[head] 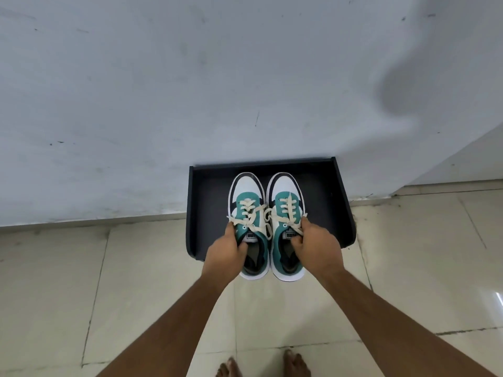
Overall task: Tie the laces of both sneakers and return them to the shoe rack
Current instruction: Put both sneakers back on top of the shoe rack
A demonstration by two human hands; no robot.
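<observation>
Two white, teal and black sneakers stand side by side, toes toward the wall, over the black shoe rack. Their heels overhang the rack's front edge. My left hand grips the left sneaker at its collar, fingers inside the opening. My right hand grips the right sneaker the same way. Cream laces are knotted on both shoes, with loops hanging between them.
The rack sits on the floor against a pale grey wall. A wall corner juts out at the right. Beige floor tiles surround the rack. My bare toes show at the bottom edge.
</observation>
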